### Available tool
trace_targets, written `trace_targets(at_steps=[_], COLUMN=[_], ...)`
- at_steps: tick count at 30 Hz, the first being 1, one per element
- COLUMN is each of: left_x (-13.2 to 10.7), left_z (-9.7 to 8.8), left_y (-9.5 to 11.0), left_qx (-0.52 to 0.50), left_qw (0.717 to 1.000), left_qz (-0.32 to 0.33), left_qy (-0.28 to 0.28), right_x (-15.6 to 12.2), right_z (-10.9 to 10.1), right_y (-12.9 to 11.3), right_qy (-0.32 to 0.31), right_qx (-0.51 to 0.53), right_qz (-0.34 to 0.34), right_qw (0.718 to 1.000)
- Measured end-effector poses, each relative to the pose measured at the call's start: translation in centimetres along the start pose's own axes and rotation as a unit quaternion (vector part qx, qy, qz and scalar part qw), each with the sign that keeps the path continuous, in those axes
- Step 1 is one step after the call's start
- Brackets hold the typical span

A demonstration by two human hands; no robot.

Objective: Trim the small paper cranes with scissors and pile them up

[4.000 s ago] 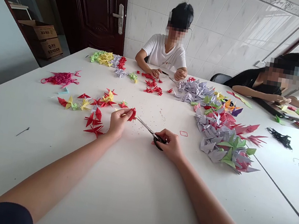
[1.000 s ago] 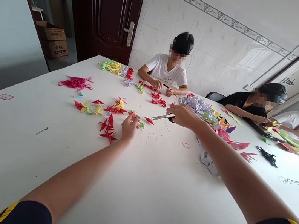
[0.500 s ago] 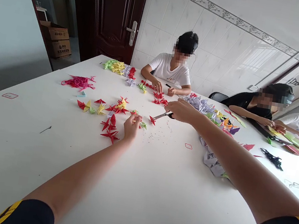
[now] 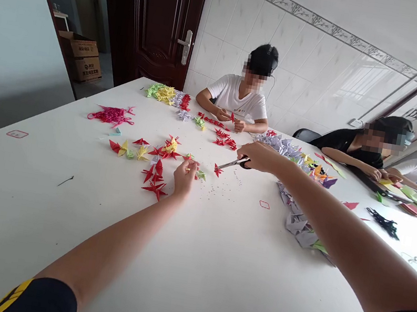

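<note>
Right hand (image 4: 259,156) had fingers clamped on scissors (image 4: 234,163), tips at 1 red paper crane (image 4: 217,171). Left hand (image 4: 184,174) was beside green paper (image 4: 201,175); could not tell its fingers' grip.

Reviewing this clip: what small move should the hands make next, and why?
Perhaps bring the left hand over to steady the small red folded paper: the right hand's scissors reach it with their tips, and no finger appears to hold it.

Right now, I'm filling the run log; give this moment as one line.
left hand: curled beside green crane | left hold: unclear | right hand: holding scissors, tips at red crane
</note>
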State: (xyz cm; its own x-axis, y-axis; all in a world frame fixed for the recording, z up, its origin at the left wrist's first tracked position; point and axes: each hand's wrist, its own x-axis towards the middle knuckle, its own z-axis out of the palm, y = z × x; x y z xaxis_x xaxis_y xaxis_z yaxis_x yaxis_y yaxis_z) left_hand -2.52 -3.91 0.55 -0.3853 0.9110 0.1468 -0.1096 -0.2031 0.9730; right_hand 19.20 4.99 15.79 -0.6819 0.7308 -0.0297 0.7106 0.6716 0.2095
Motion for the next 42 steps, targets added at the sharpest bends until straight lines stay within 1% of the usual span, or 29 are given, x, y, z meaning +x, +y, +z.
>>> trace_targets(at_steps=[2,4,6,9,10,12,14,16,18,20,23,26,28,30,34,42], left_x=[0.0,0.0,0.0,0.0,-0.1,-0.1,-0.2,-0.1,0.0,0.1,0.1,-0.2,-0.4,-0.6,-0.7,-0.6], left_z=[0.0,0.0,0.0,0.0,0.0,0.0,0.1,0.1,0.2,0.2,0.3,0.3,0.4,0.4,0.4,0.4], left_y=[0.0,-0.1,-0.2,-0.1,-0.1,0.0,-0.1,-0.2,-0.4,-0.4,-0.1,0.4,0.7,0.9,0.8,0.6], left_qx=[0.002,0.005,0.001,-0.005,-0.004,0.003,0.002,-0.008,-0.017,-0.018,-0.008,-0.001,0.002,0.012,0.036,0.033], left_qw=[1.000,1.000,1.000,1.000,1.000,1.000,1.000,1.000,1.000,1.000,1.000,1.000,0.999,0.999,0.999,0.999], left_qz=[-0.001,-0.002,0.001,0.002,0.000,-0.005,-0.006,-0.001,0.003,0.005,0.002,-0.011,-0.017,-0.016,-0.005,-0.011], left_qy=[0.000,-0.001,0.000,0.003,0.003,0.002,0.001,0.003,0.004,0.001,-0.010,-0.024,-0.029,-0.027,-0.021,-0.024], right_x=[-0.2,-0.3,-0.3,-0.1,0.1,0.4,0.6,0.7,0.7,0.6,0.6,0.9,1.1,1.4,2.2,2.7], right_z=[-0.3,-0.4,-0.4,0.4,0.7,1.6,2.4,3.3,4.0,4.6,5.2,5.5,5.7,6.0,6.7,7.0], right_y=[0.7,1.4,2.0,2.6,2.7,2.9,3.0,2.9,2.3,1.4,-0.6,-2.8,-4.1,-5.2,-6.6,-7.1], right_qy=[-0.007,0.018,0.089,0.212,0.238,0.258,0.253,0.232,0.218,0.224,0.218,0.169,0.131,0.105,0.106,0.089], right_qx=[0.038,0.056,0.048,0.024,0.021,0.023,0.033,0.046,0.057,0.075,0.164,0.282,0.324,0.336,0.329,0.375], right_qz=[0.023,0.063,0.119,0.206,0.230,0.264,0.282,0.291,0.287,0.270,0.244,0.209,0.188,0.174,0.176,0.169], right_qw=[0.999,0.996,0.988,0.955,0.944,0.929,0.925,0.927,0.931,0.933,0.930,0.921,0.918,0.920,0.922,0.907])
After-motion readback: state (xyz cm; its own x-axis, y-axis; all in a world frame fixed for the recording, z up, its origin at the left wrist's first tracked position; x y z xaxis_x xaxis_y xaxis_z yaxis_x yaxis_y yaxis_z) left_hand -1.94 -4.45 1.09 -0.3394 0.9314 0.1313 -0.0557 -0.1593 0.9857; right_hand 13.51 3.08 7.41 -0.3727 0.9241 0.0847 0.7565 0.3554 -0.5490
